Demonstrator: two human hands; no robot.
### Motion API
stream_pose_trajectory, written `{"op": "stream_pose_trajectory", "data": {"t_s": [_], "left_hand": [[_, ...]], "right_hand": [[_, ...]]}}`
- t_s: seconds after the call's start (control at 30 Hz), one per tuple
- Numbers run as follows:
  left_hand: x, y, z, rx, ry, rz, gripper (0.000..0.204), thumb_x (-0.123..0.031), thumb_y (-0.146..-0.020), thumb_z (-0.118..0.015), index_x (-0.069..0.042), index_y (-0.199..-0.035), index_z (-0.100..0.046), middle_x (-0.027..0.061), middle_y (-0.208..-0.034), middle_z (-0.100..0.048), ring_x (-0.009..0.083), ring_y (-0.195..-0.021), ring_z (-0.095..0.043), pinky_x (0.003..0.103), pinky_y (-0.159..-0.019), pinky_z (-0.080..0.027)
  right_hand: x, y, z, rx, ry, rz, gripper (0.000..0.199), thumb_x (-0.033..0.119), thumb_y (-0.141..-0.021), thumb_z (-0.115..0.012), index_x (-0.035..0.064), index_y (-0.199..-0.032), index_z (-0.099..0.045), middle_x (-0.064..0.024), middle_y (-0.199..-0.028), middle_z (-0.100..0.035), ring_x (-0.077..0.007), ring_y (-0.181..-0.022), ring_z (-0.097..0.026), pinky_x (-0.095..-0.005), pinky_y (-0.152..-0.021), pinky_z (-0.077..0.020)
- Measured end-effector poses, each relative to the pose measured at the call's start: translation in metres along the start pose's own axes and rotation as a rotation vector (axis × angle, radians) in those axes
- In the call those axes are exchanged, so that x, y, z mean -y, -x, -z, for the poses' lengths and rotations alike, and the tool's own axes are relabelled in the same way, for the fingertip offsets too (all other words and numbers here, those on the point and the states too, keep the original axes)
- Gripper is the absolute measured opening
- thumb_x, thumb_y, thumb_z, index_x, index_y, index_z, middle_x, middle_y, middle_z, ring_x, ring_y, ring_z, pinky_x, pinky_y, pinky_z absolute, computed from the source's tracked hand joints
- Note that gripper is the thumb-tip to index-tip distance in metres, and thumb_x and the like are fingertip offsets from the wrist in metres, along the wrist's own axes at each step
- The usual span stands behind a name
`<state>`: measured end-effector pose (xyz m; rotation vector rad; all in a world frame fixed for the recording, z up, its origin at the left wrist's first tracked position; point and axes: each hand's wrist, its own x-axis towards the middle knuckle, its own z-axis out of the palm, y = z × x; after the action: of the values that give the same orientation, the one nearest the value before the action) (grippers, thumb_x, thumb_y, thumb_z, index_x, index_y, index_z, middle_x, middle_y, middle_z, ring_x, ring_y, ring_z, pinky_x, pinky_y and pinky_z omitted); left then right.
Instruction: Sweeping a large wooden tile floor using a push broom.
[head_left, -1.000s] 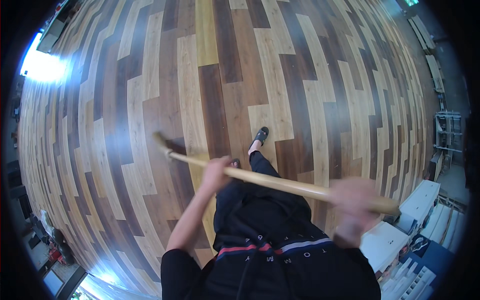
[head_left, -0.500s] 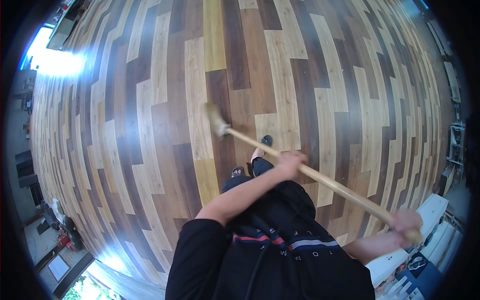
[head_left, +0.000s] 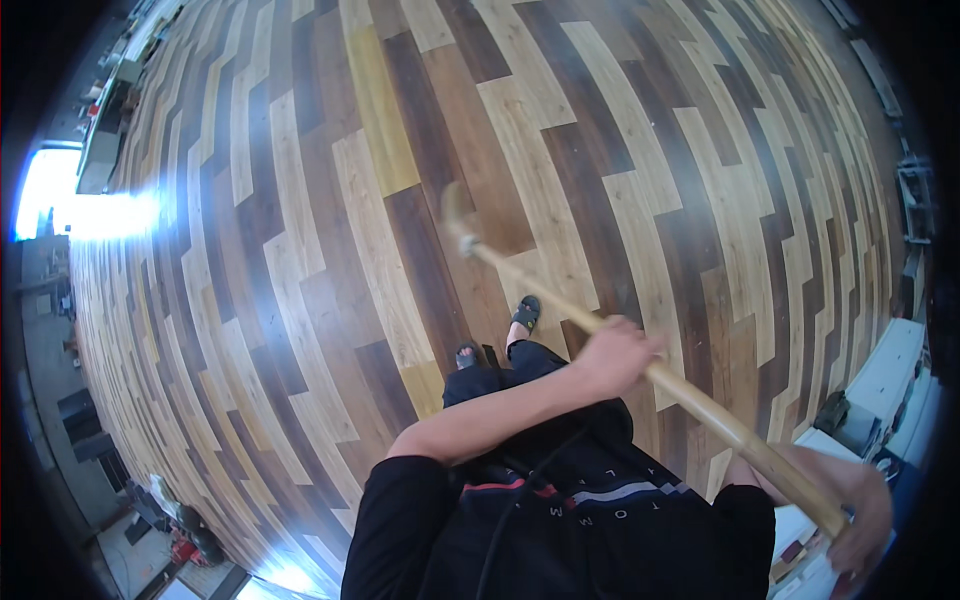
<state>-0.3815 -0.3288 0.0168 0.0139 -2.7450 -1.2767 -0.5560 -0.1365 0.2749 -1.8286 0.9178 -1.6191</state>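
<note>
A long broom (head_left: 715,415) with a pale wooden handle slants across my front, from the lower right up to the floor ahead of my feet. Its tan head (head_left: 457,207) is smeared by motion, with a whitish binding where it meets the handle. My left hand (head_left: 618,356) wraps round the middle of the handle, the forearm crossing my body. At the handle's upper end, far to the right, my right hand (head_left: 862,520) is closed round it; part of its grip is hidden.
The floor (head_left: 330,250) is laid with planks in mixed brown tones. My sandalled feet (head_left: 526,312) stand just behind the broom head. White furniture (head_left: 885,360) is close on my right. Shelving (head_left: 915,200) lines the right edge, and assorted items (head_left: 190,530) sit at the lower left.
The broom head has swung a little to the right and away from me. Both hands have shifted rightward with the handle, the right one also lower. My view has turned slightly.
</note>
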Motion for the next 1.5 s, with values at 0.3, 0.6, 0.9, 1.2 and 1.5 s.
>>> {"op": "stream_pose_trajectory", "data": {"t_s": [0.3, 0.6, 0.9, 1.2, 1.5], "left_hand": [[0.265, 0.239, 0.068, -0.080, -0.231, 0.878, 0.009, -0.009, -0.077, -0.067, -0.010, -0.086, -0.064, 0.0136, -0.088, -0.068, 0.0345, -0.093, -0.065, 0.046, -0.082, -0.050], [0.231, 0.040, 0.020, 0.433, 0.042, 0.222, 0.031, -0.003, -0.066, -0.071, -0.019, -0.094, -0.068, 0.0030, -0.097, -0.065, 0.0283, -0.104, -0.061, 0.048, -0.083, -0.044], [0.161, -0.068, 0.121, 0.463, 0.220, -0.133, 0.027, -0.008, -0.072, -0.069, -0.013, -0.098, -0.063, 0.0083, -0.089, -0.066, 0.0301, -0.097, -0.063, 0.043, -0.083, -0.044], [0.238, 0.041, 0.257, 0.062, 0.182, 0.120, 0.024, -0.014, -0.072, -0.072, -0.011, -0.096, -0.069, 0.0120, -0.087, -0.069, 0.0323, -0.088, -0.068, 0.043, -0.079, -0.054], [0.436, 0.158, 0.227, 0.164, -0.095, 0.455, 0.022, -0.004, -0.073, -0.068, -0.013, -0.093, -0.070, 0.0107, -0.092, -0.066, 0.0326, -0.095, -0.063, 0.043, -0.086, -0.050]], "right_hand": [[-0.236, -0.049, -0.137, -0.039, -0.359, -0.712, 0.024, 0.005, -0.076, -0.078, 0.0063, -0.097, -0.067, -0.0010, -0.073, -0.058, -0.0157, -0.066, -0.057, -0.0459, -0.105, -0.0445], [-0.101, 0.018, -0.083, -0.649, 0.392, -0.788, 0.016, 0.002, -0.076, -0.071, -0.0011, -0.091, -0.066, -0.0143, -0.090, -0.067, -0.0247, -0.080, -0.066, -0.0411, -0.078, -0.0536], [-0.004, -0.108, -0.082, -0.039, 0.429, -0.109, 0.011, 0.026, -0.088, -0.070, 0.0184, -0.096, -0.068, 0.0037, -0.071, -0.068, -0.0099, -0.060, -0.067, -0.0211, -0.064, -0.0459], [-0.167, -0.236, -0.052, -0.105, -0.425, -0.006, 0.008, 0.014, -0.087, -0.067, 0.0070, -0.082, -0.066, -0.0062, -0.074, -0.067, -0.0162, -0.067, -0.063, -0.0281, -0.064, -0.0501], [-0.326, -0.204, -0.126, -0.362, -0.203, -0.784, 0.005, 0.004, -0.084, -0.072, 0.0027, -0.087, -0.068, -0.0074, -0.083, -0.068, -0.0204, -0.083, -0.066, -0.0453, -0.104, -0.0437]]}}
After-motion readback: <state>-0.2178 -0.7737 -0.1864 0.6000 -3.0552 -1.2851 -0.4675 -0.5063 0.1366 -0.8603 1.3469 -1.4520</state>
